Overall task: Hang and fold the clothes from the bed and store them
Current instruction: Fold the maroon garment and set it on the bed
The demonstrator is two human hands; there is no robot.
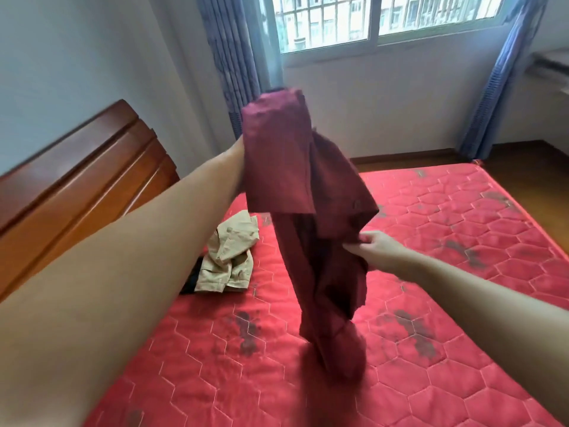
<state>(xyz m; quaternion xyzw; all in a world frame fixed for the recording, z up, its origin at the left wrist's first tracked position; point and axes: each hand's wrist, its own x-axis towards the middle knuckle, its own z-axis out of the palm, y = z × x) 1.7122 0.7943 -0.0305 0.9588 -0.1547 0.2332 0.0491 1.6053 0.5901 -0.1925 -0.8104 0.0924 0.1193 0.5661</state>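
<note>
Mid shake-out: maroon shirt (308, 186) hoisted over the bed (462, 235), left hand (241, 146) hidden behind cloth, grip unclear; right hand (368, 246) pinching an edge. Next up: finding the shoulders.

Barred window (378, 20), seemingly wooden floor (535, 180)

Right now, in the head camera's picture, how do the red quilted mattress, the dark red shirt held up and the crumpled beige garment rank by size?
1. Red quilted mattress, by far the largest.
2. Dark red shirt, though it hangs nearer the camera, which may inflate it.
3. Crumpled beige garment, the smallest as seen; being bunched up, its true size is unsure.
</note>
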